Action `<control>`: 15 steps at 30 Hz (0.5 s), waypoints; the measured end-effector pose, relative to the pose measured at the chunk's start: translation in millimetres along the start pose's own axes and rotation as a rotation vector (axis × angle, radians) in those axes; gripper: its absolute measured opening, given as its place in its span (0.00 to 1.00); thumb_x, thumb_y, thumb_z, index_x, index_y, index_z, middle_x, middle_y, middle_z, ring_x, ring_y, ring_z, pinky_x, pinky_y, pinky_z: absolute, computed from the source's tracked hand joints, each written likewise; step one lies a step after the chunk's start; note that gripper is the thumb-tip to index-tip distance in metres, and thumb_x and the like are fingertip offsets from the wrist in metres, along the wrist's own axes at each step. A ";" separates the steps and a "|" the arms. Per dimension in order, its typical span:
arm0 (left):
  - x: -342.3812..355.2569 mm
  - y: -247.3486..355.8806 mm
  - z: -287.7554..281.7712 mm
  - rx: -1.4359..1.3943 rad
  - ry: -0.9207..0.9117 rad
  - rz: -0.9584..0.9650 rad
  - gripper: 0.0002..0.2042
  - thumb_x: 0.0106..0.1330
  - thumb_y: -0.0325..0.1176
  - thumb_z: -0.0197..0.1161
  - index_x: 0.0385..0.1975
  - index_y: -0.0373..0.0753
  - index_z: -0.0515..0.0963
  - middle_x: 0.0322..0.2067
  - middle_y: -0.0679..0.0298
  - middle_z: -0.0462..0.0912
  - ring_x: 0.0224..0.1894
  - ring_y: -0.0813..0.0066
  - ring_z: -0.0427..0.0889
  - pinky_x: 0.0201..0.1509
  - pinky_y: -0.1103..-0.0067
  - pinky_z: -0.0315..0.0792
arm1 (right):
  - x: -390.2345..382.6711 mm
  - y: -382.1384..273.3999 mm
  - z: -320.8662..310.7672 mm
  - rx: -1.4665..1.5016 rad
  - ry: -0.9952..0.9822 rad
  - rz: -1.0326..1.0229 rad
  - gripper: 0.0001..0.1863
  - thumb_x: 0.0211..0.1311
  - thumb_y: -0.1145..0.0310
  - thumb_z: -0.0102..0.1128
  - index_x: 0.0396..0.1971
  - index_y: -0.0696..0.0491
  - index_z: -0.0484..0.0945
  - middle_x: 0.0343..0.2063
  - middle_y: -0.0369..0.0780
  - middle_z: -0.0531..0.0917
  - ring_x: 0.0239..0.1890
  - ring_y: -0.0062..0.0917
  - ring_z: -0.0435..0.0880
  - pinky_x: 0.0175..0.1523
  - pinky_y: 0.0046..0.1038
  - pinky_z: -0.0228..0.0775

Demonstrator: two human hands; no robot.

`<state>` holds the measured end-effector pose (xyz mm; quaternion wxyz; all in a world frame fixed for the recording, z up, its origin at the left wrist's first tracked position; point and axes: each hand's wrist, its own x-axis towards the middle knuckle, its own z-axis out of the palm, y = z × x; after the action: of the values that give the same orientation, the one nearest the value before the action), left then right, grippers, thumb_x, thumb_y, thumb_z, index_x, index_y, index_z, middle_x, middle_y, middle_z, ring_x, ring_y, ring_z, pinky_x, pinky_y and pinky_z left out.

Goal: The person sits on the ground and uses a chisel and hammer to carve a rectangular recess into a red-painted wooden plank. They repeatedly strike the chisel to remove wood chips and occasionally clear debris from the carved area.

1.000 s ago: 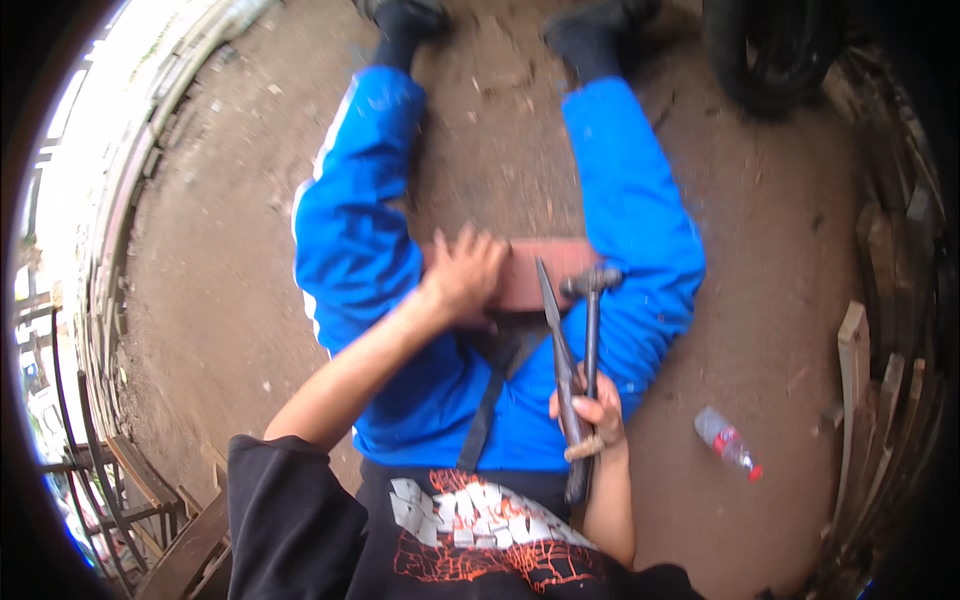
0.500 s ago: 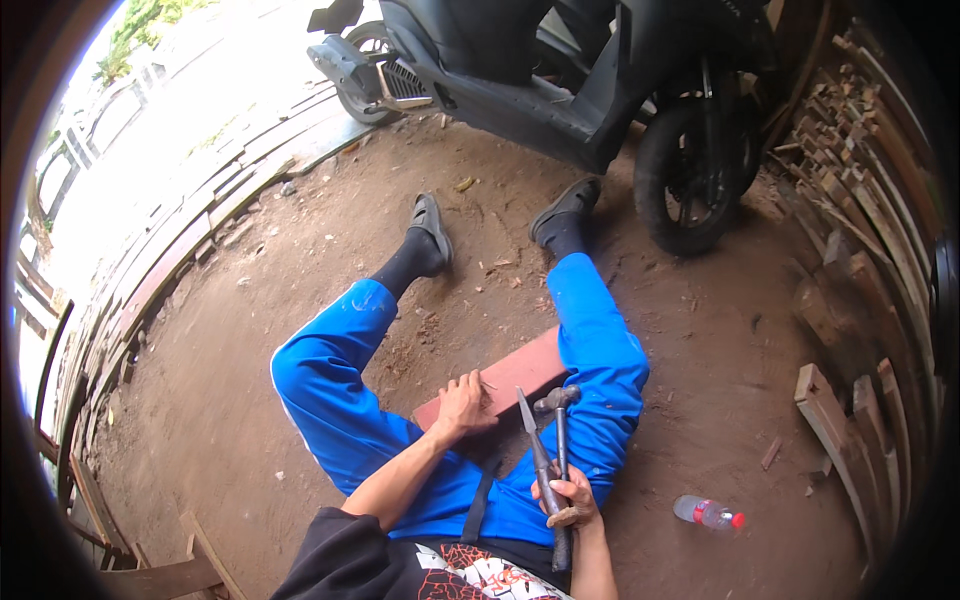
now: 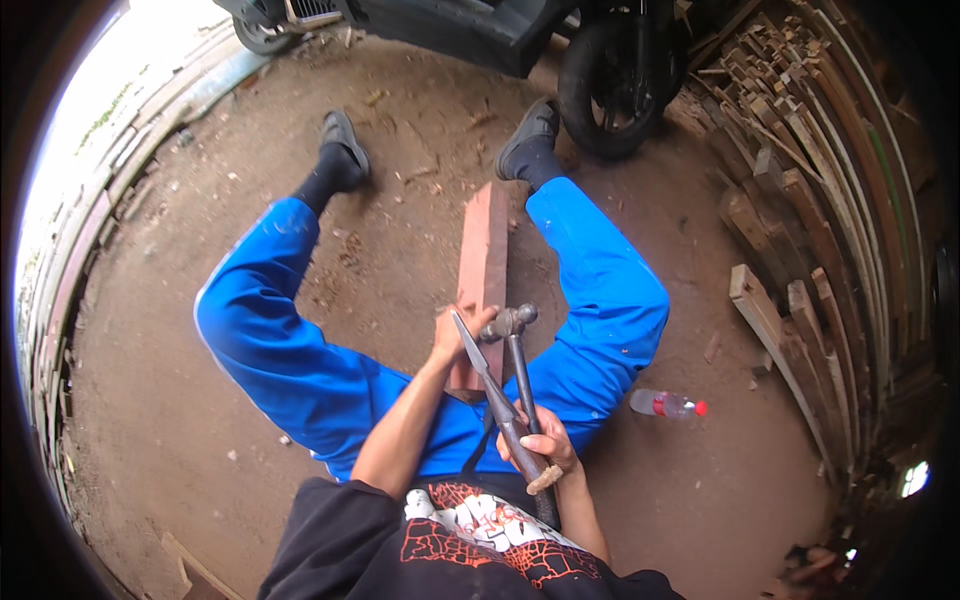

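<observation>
My left hand (image 3: 450, 332) grips the near part of a reddish wooden beam (image 3: 480, 230), which lies lengthwise between my bent legs; its fingers are curled and partly hidden by tools. My right hand (image 3: 545, 440), closed, holds two tools together: a long, tapered metal chisel (image 3: 480, 365) with a dark handle and a hammer (image 3: 520, 370) with a ball-shaped end on its head. Both tools angle up and leftward across the beam's near end, over my left hand's fingers.
A dark scooter (image 3: 500, 35) stands beyond my feet. Stacked timber offcuts (image 3: 840, 250) line the right side, with boards (image 3: 90, 260) along the left edge. A plastic bottle (image 3: 668, 404) with a red cap lies on the dirt beside my right leg.
The beam has swung from crosswise to lengthwise between my legs, my left hand still on it. The two tools remain in my right hand. The camera's view has shifted.
</observation>
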<state>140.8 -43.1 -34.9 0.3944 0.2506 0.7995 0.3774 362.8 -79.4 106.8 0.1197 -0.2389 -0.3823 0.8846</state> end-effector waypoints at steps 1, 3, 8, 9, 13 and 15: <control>4.1 0.0 1.1 -0.013 0.004 0.026 0.36 0.49 0.62 0.67 0.31 0.24 0.83 0.43 0.40 0.82 0.40 0.53 0.87 0.46 0.66 0.79 | -2.5 0.2 0.8 0.019 0.004 -0.010 0.22 0.51 0.64 0.64 0.39 0.55 0.61 0.27 0.52 0.79 0.17 0.23 0.76 0.19 0.19 0.70; -0.9 10.4 -5.9 0.090 -0.077 -0.017 0.39 0.44 0.62 0.70 0.43 0.27 0.82 0.42 0.38 0.83 0.48 0.50 0.83 0.51 0.64 0.78 | -14.0 -3.1 2.5 0.044 0.033 -0.023 0.24 0.51 0.64 0.64 0.42 0.58 0.62 0.27 0.53 0.79 0.15 0.24 0.75 0.17 0.20 0.68; 17.0 -13.1 -37.8 0.113 -0.163 -0.012 0.43 0.42 0.61 0.72 0.50 0.27 0.77 0.43 0.42 0.83 0.48 0.54 0.83 0.52 0.67 0.75 | -11.8 -7.5 4.2 0.072 0.118 -0.057 0.31 0.51 0.64 0.63 0.50 0.64 0.62 0.26 0.53 0.78 0.12 0.24 0.71 0.14 0.20 0.65; 23.9 -17.4 -45.3 0.032 -0.211 -0.040 0.43 0.42 0.61 0.72 0.51 0.27 0.77 0.45 0.43 0.83 0.48 0.53 0.83 0.53 0.68 0.75 | -8.6 -9.6 3.1 0.080 0.119 -0.063 0.32 0.51 0.64 0.63 0.52 0.65 0.62 0.25 0.53 0.78 0.12 0.23 0.71 0.14 0.20 0.64; 18.9 -4.4 -67.3 -0.295 -0.555 -0.151 0.41 0.45 0.56 0.73 0.54 0.28 0.74 0.54 0.39 0.75 0.56 0.46 0.76 0.58 0.63 0.72 | 2.8 -29.1 4.0 0.142 0.102 -0.001 0.24 0.50 0.66 0.65 0.42 0.55 0.61 0.26 0.54 0.78 0.18 0.27 0.77 0.20 0.21 0.71; 11.4 -2.5 -64.6 -0.128 -0.319 -0.081 0.42 0.46 0.53 0.74 0.58 0.29 0.70 0.58 0.38 0.70 0.59 0.43 0.72 0.61 0.59 0.69 | 10.6 -30.4 1.9 0.143 0.119 0.038 0.24 0.49 0.67 0.65 0.41 0.56 0.61 0.25 0.54 0.78 0.17 0.27 0.76 0.19 0.21 0.71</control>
<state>81.2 -62.8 -15.9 0.5464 0.2492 0.7105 0.3668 353.6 -55.7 126.7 0.1423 -0.2892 -0.3055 0.8960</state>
